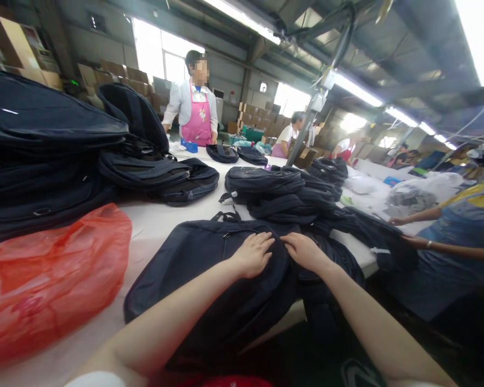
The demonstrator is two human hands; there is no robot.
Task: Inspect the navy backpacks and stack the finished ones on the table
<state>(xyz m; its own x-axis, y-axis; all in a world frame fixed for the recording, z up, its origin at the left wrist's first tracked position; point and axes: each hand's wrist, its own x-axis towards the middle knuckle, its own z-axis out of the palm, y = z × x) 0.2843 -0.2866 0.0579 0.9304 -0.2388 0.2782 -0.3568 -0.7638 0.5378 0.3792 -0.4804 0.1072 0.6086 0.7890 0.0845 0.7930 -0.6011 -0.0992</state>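
A dark navy backpack lies on the white table in front of me. My left hand rests flat on its upper face, fingers stretched out and a little apart. Close by, my right hand is bent at the backpack's right edge, its fingers pressed together on the fabric there. Exactly what those fingertips pinch is too small to make out. Another dark bag lies under and beyond my right wrist, partly hidden by it.
Stacked dark backpacks rise at the left, behind a red plastic bag. More backpacks are piled ahead. A person in a pink apron stands across the table. At the right, another person's hands touch a dark bag.
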